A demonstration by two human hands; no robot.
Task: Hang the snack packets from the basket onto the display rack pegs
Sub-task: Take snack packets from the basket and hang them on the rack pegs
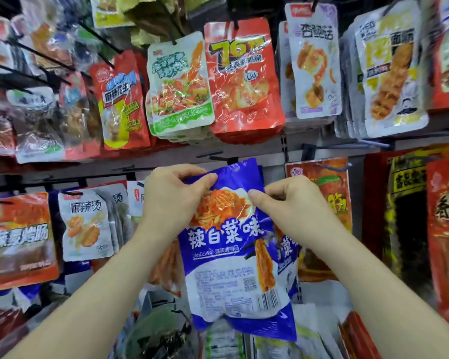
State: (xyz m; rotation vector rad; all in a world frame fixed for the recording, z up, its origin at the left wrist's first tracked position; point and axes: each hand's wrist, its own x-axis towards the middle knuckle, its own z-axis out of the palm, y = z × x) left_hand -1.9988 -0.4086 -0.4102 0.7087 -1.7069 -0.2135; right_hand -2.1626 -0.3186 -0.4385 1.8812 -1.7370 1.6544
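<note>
A blue and white snack packet (233,255) with a picture of red kimchi hangs in front of the rack, held up by both hands. My left hand (171,195) pinches its top left corner. My right hand (288,203) pinches its right edge near the top. The packet's top edge sits just below a black peg (223,158) on the rack. A second blue packet (287,252) shows behind the first on its right side. The basket is not clearly in view.
The display rack (166,161) is packed with hanging snack packets: red and green ones (241,79) above, orange and white ones (86,224) at left, red and black ones (405,216) at right. More packets (309,340) lie below.
</note>
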